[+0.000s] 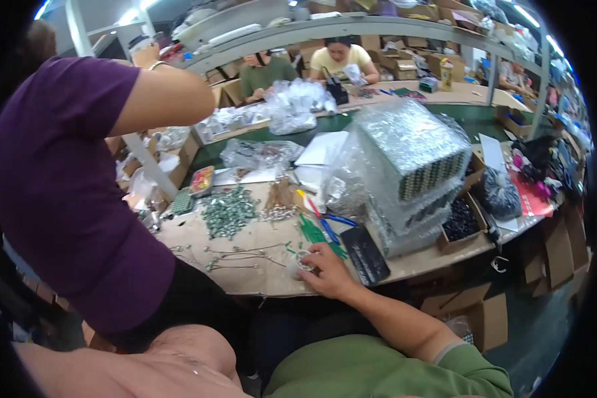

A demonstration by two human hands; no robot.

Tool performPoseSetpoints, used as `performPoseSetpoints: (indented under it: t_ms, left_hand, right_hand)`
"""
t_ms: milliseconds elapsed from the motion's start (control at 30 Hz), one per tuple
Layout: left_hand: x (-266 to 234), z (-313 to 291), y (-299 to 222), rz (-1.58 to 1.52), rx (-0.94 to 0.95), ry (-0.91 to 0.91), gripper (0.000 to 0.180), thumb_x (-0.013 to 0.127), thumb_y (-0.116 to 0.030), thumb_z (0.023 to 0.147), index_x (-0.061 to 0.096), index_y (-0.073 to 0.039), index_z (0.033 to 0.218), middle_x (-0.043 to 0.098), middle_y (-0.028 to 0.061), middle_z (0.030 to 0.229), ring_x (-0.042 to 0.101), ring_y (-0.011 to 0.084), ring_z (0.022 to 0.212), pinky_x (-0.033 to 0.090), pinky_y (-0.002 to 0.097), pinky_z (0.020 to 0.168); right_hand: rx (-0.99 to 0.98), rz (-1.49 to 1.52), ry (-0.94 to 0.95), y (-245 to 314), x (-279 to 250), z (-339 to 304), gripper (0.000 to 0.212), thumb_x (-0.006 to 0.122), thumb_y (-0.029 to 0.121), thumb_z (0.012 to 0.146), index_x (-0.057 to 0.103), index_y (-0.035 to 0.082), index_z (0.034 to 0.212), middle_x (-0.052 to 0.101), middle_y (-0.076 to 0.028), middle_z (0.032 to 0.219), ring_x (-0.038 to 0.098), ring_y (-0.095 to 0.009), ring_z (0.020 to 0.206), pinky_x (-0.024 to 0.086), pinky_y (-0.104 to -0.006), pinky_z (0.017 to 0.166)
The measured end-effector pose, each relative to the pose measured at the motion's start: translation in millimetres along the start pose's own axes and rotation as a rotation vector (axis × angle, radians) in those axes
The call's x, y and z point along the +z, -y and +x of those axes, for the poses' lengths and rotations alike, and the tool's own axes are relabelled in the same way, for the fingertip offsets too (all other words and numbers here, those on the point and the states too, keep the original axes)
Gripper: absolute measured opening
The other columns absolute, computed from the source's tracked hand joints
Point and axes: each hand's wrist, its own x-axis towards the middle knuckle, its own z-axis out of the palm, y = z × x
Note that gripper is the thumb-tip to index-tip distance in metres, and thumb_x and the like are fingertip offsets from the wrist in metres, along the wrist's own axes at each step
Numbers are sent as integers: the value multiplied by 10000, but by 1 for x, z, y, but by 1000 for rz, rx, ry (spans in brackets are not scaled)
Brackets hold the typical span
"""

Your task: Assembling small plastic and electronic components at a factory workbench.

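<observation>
Cardboard-topped bench [259, 278]; right hand [328, 272] grips small tape roll [303, 263].

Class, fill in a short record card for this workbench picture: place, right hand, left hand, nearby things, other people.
Place: cardboard-topped workbench in a crowded workshop
Right hand: resting on a small roll of tape at the bench edge
Left hand: not clearly in view
Nearby things: green parts pile, flat black tray, bubble-wrapped block
Other people: a purple-sleeved person leaning in at the left
</observation>
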Motion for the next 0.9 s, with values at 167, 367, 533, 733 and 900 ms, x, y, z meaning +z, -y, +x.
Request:
performPoseSetpoints:
  t_ms: [167, 367, 533, 733, 900]
  left_hand:
    - [-12, 5, -22, 99, 65, -38, 380, 656, -106, 1036, 526, -133, 1392, 631, 156, 1291, 601, 157, 896, 523, 288, 739]
    - [-17, 15, -33, 157, 155, -66, 396, 650, -114, 1042, 514, -133, 1414, 625, 162, 1301, 601, 158, 896, 524, 285, 738]
    - [-9, 36, -13, 193, 390, -144, 410, 645, -120, 1047, 504, -133, 1432, 621, 167, 1310, 601, 158, 896, 525, 282, 738]
    - [-34, 62, -25, 286, 665, -166, 427, 638, -128, 1053, 492, -134, 1454, 615, 173, 1320, 601, 158, 897, 526, 279, 738]
    - [-9, 66, 0, 280, 785, -298, 440, 633, -135, 1058, 483, -134, 1472, 610, 178, 1328, 602, 158, 897, 527, 277, 737]
  right_hand:
    - [-17, 16, -1, -4, 0, 3, 279, 788, 255, 928, 743, 48, 1109, 574, -115, 1275, 615, -243, 851, 525, -342, 778]
    - [-66, 18, -15, -20, 5, 16, 298, 785, 260, 924, 746, 41, 1122, 573, -123, 1253, 606, -250, 879, 526, -349, 772]
    - [-60, -150, 12, -27, 7, 17, 343, 798, 317, 907, 775, 27, 1088, 580, -163, 1251, 623, -265, 935, 543, -346, 810]
    - [167, -65, 43, -10, 12, 2, 496, 782, 471, 925, 769, 118, 1274, 605, -204, 1424, 626, -381, 1198, 549, -509, 991]
    - [326, 26, 128, -70, 33, 22, 434, 763, 363, 958, 745, 32, 1238, 608, -240, 1371, 664, -358, 1107, 556, -474, 958]
